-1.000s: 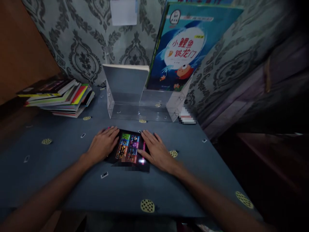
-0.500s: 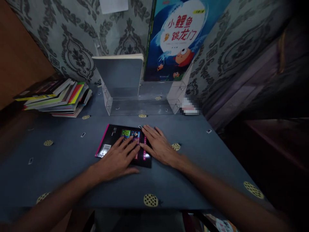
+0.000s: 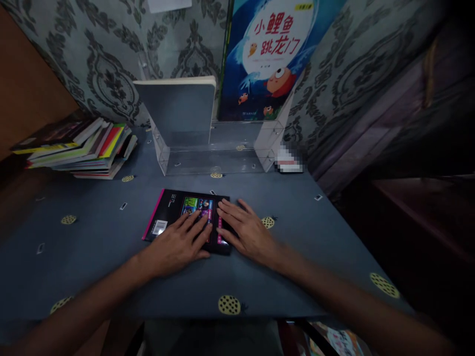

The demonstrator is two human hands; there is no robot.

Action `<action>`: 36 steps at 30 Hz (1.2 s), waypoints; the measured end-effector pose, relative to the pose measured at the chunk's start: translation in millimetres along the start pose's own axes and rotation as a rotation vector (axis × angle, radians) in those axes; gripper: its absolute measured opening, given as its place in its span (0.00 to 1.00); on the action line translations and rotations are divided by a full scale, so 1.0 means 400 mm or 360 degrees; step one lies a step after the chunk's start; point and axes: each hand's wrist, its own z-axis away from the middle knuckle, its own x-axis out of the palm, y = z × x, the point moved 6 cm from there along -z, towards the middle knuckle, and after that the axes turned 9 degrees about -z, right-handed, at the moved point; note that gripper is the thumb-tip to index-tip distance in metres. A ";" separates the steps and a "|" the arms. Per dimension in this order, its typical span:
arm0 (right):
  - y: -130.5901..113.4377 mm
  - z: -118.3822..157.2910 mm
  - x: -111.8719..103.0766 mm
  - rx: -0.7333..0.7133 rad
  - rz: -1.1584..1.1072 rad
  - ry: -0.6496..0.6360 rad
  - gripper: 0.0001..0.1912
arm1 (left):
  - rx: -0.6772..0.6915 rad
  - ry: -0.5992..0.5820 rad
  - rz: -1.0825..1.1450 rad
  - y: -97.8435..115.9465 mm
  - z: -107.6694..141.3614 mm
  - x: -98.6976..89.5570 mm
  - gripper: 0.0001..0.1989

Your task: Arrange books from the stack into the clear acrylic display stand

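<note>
A thin black book [image 3: 168, 212] with a pink spine, small coloured pictures and a barcode lies flat on the cloth-covered table. My left hand [image 3: 178, 247] rests on its lower middle, fingers stretched out over the pictures. On its right edge lies my right hand [image 3: 248, 232], open, with the fingertips on the cover. Both palms face down, and neither hand grips the book. Part of the pictures is hidden under my fingers.
Behind the book stands a clear acrylic stand [image 3: 230, 160] holding a grey-blue book [image 3: 178, 111] and a blue fish picture book [image 3: 237, 94]. A stack of books [image 3: 85, 151] sits at the left. A blurred-out object [image 3: 289, 160] is right of the stand. The table's right edge slants toward me.
My right hand has slid a little down and back over the book's right edge. My left hand has barely shifted. The whole view has moved slightly.
</note>
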 end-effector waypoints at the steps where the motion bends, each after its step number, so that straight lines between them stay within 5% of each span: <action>1: -0.006 0.008 -0.005 -0.0021 -0.0014 0.0003 0.22 | 0.0009 0.0013 -0.0005 0.001 0.001 -0.001 0.29; 8: -0.019 0.046 -0.025 -0.0133 -0.0171 0.0003 0.23 | 0.0081 0.0123 -0.0141 0.006 -0.002 -0.016 0.25; 15: -0.013 0.054 -0.024 -0.0233 -0.0306 -0.0113 0.36 | 0.0138 0.0369 -0.0219 0.004 -0.010 -0.060 0.14; 23: -0.002 0.034 -0.032 -0.0167 -0.0419 -0.0040 0.20 | 0.0090 0.0496 -0.0207 -0.019 -0.022 -0.099 0.08; 29: 0.057 -0.009 -0.058 0.0046 -0.0858 0.0183 0.14 | -0.0087 0.0606 0.0131 -0.065 -0.042 -0.158 0.09; 36: 0.117 -0.073 -0.072 0.0543 -0.1717 0.0565 0.16 | -0.0578 0.0613 0.0264 -0.163 -0.053 -0.233 0.15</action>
